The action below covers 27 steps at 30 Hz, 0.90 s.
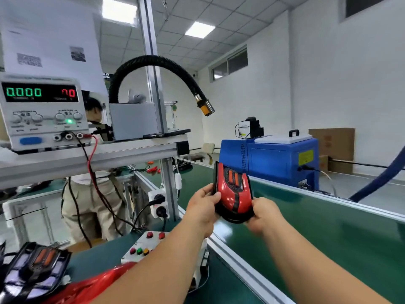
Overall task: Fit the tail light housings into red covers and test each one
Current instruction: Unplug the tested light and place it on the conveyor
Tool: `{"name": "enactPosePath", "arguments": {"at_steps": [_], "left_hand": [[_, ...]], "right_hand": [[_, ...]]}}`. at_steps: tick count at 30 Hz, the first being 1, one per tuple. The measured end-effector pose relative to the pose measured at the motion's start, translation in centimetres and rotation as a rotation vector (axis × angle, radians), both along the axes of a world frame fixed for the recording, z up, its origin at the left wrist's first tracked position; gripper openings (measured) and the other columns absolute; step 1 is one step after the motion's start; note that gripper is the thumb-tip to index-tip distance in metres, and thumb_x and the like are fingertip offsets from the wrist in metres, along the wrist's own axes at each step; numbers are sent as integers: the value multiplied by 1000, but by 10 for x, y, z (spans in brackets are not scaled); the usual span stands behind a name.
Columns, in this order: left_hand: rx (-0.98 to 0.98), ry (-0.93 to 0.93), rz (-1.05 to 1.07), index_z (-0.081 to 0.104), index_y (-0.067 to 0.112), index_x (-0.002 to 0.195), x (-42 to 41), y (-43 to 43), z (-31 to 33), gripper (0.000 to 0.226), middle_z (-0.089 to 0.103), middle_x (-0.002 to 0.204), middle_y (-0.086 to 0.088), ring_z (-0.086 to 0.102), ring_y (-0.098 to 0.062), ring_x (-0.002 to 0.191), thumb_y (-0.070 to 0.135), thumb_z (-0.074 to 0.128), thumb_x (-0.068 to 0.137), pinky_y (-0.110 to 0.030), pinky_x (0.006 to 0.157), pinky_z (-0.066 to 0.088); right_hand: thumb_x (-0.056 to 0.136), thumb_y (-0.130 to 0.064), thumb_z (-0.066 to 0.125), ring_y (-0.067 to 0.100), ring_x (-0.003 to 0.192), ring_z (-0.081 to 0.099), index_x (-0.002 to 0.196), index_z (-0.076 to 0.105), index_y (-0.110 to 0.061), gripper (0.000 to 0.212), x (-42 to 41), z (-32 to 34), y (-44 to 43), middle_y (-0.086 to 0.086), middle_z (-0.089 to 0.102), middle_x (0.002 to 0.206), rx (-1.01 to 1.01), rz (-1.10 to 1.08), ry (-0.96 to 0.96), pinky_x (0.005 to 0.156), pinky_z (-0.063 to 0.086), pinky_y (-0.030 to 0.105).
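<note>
Tail light: you hold one assembled tail light (pixel 233 194) upright over the near edge of the green conveyor belt (pixel 328 227). Its glossy red cover tapers to a rounded point, with a black stripe down the middle and ribbed orange bars near the top. A black housing rim shows around its edge.
Left hand: your left hand (pixel 202 207) grips the left side, thumb pressed flat on the red gloss. The other fingers are curled behind, out of sight.
Right hand: your right hand (pixel 264 213) pinches the lower right rim, thumb on top and fingers wrapped beneath.
Bench, lower left: one uncovered housing (pixel 32 268) has a black frame, silvery reflector cells and orange bars, and is cut off by the frame edge. One loose red cover (pixel 98 281) beside it is shiny and mostly hidden under your forearm.
Power supply: one pale boxy power supply (pixel 43 110) shows green digits 0.000. You cannot read the blurred red digits or the panel labels.
Control box: one white control box (pixel 144 244) carries five round buttons: three red, one green, one yellow.
</note>
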<state>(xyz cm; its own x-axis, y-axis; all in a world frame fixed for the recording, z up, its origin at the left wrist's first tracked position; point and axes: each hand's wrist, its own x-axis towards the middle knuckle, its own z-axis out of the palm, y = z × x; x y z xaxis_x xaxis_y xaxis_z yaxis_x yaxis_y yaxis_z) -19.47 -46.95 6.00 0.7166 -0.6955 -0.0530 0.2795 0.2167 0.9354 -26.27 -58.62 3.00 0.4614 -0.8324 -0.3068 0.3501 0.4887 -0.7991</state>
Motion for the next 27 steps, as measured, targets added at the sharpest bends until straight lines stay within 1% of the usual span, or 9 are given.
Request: {"name": "enactPosePath", "arguments": {"at_steps": [4, 6, 9, 14, 17, 19, 22, 25, 27], "left_hand": [[-17, -116, 104, 54, 10, 134, 1, -5, -7, 44, 65, 121, -6, 64, -25, 110, -3, 59, 93, -43, 102, 49], [19, -175, 186, 55, 10, 135, 2, -4, -11, 45, 65, 127, -6, 63, -23, 112, 3, 64, 92, -42, 105, 47], [68, -212, 322, 56, 14, 136, 0, 0, -20, 47, 64, 129, -2, 62, -20, 113, 13, 69, 90, -37, 106, 46], [36, -17, 346, 52, 16, 138, 5, 8, -28, 43, 64, 123, -8, 64, -26, 106, 6, 56, 97, -43, 99, 51], [-10, 141, 210, 48, 15, 140, 14, 12, -26, 46, 66, 102, -10, 65, -24, 86, -5, 41, 99, -40, 78, 55], [8, 171, 169, 49, 16, 140, 19, 13, -28, 47, 65, 95, -8, 63, -21, 80, -7, 37, 100, -34, 68, 54], [16, 201, 138, 54, 18, 136, 20, 6, -32, 47, 65, 94, -7, 60, -19, 77, -6, 36, 100, -31, 66, 53], [-11, 187, 113, 55, 17, 134, 15, 0, -33, 46, 66, 96, -8, 60, -19, 78, -7, 36, 100, -31, 70, 54], [-26, 161, 102, 55, 16, 135, 14, -3, -33, 45, 66, 98, -8, 60, -17, 80, -7, 36, 100, -32, 76, 54]], "right_hand": [[97, 0, 32, 35, 85, 67, 107, 63, 10, 34, 10, -7, -5, 25, 70, 93, 24, 122, -18, 72, 54, 47], [94, 4, 31, 37, 87, 65, 105, 62, 12, 34, 16, -9, -2, 26, 67, 94, 13, 163, -8, 82, 53, 48], [88, 9, 28, 38, 80, 63, 92, 60, 14, 33, 21, -10, 9, 26, 64, 87, 9, 207, 16, 78, 53, 48], [89, 9, 31, 36, 91, 64, 107, 61, 10, 35, 25, -12, 19, 26, 64, 102, -41, 199, 37, 89, 53, 48], [93, 8, 37, 19, 59, 65, 98, 67, -5, 33, 24, -15, 17, 9, 71, 76, -143, 150, 12, 56, 54, 31], [96, 7, 37, 12, 55, 65, 97, 65, -14, 34, 19, -16, 17, -1, 72, 66, -198, 100, -14, 55, 50, 28], [99, 5, 39, 13, 73, 67, 135, 53, -14, 44, 11, -21, 14, -6, 72, 86, -270, 35, -71, 66, 52, 32], [99, 5, 39, 14, 90, 65, 146, 40, -11, 50, 5, -25, 10, 6, 64, 123, -308, 16, -124, 76, 52, 30], [99, 5, 39, 19, 99, 64, 147, 39, -9, 50, 2, -26, 8, 11, 59, 133, -324, 6, -145, 89, 52, 35]]}}
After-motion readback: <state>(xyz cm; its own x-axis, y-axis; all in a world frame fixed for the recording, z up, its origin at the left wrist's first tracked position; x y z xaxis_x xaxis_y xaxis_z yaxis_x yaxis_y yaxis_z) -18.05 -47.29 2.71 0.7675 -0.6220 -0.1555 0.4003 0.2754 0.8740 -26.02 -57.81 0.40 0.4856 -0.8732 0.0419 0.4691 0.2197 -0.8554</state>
